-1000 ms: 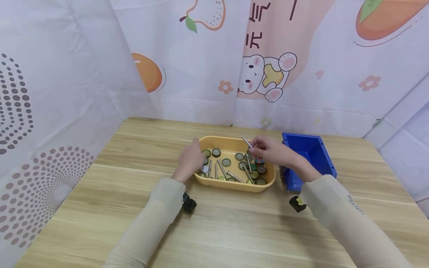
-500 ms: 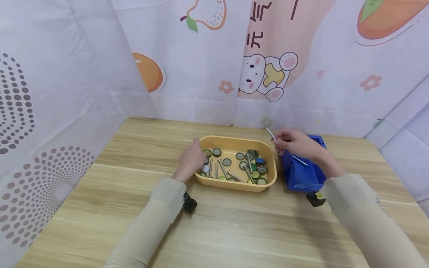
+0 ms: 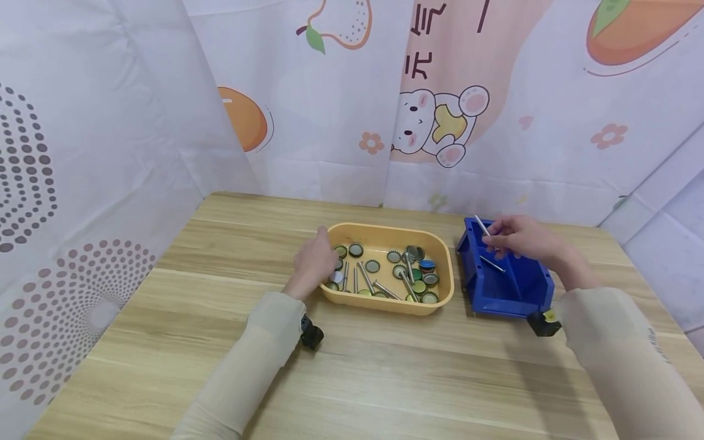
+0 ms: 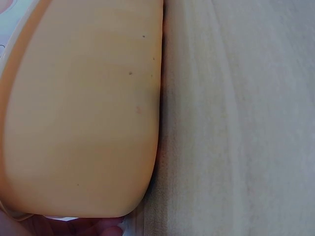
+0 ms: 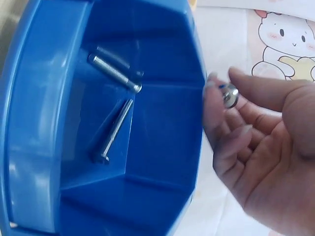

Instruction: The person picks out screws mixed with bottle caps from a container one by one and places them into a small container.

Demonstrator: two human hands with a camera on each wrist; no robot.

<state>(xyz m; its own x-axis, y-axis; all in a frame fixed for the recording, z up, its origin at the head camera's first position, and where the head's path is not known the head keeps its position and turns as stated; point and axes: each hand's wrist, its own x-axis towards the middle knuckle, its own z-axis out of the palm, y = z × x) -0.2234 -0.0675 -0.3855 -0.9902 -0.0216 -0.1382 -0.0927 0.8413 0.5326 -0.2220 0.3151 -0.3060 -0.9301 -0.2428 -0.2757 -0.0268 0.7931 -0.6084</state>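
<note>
My right hand pinches a silver bolt between thumb and fingers, above the back of a blue plastic bin. From the right wrist view, the head of that bolt faces the camera, beside the bin's rim. Two bolts lie inside the bin, one bolt near its wall and another bolt slanting below it. My left hand grips the left end of a yellow tray. Bottle caps and several bolts lie mixed in this tray.
Both containers stand side by side on a wooden table, with a narrow gap between them. A printed white curtain hangs behind the table's back edge. Small black cameras are strapped to both wrists.
My right hand has carried the bolt rightward from over the yellow tray to over the blue bin. My left hand has stayed on the tray's end.
</note>
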